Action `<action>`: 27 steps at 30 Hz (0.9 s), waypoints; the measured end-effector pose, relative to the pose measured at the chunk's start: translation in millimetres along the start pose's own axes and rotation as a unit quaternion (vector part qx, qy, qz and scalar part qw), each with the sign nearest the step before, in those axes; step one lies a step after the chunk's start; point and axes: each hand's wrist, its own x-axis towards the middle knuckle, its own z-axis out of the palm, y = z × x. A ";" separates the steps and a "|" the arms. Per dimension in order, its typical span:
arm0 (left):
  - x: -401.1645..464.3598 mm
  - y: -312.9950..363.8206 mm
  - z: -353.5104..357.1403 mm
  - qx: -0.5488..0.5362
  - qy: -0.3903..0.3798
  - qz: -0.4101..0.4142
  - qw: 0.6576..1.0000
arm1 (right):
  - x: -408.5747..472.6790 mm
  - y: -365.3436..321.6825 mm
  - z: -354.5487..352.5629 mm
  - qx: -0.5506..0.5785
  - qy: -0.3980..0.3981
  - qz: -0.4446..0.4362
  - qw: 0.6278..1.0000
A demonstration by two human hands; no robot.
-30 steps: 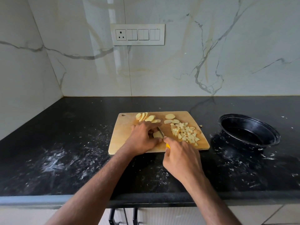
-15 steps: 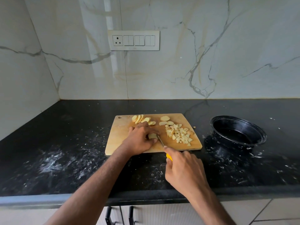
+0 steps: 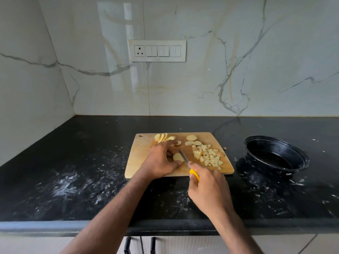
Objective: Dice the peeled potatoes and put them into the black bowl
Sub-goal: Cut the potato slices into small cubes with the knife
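potato slice (image 3: 177, 157) lies flat on the wooden cutting board (image 3: 141, 158), near the middle of it, pale yellow and oval, partly covered by the left hand (image 3: 161, 160). from the head camera: the left hand rests over the slice with fingers curled down on it, thumb pressed at its near edge. the right hand (image 3: 209, 189) is wrapped tight around the yellow handle of a knife (image 3: 185, 159), its narrow blade lying just beside the slice on the right side, angled away toward the wall. to the right of the blade sits a heap of diced potato (image 3: 208, 156), small pale cubes, close to the board's right edge. more uncut slices (image 3: 163, 137) fan out at the far edge of the board, and three loose slices (image 3: 191, 140) lie between them and the dice. the black bowl (image 3: 277, 153) stands on the dark countertop (image 3: 73, 171) to the right of the board, apart from it; no potato shows inside. white smears and flecks mark the countertop around the board and bowl. a switch panel (image 3: 157, 50) sits on the marble wall behind.
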 end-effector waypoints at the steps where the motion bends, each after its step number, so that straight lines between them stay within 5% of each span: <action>1: 0.3 -0.4 -0.4 0.000 0.006 -0.001 1.000 | -0.1 0.5 1.4 -0.004 -0.003 -0.002 1.000; 17: 2.3 -2.9 1.4 0.012 0.014 -0.003 1.000 | 5.7 -7.5 5.8 -0.041 -0.035 -0.020 0.998; 27: 2.7 -2.5 3.5 0.069 -0.002 0.088 0.994 | 12.0 -9.4 7.8 -0.050 -0.045 -0.041 0.997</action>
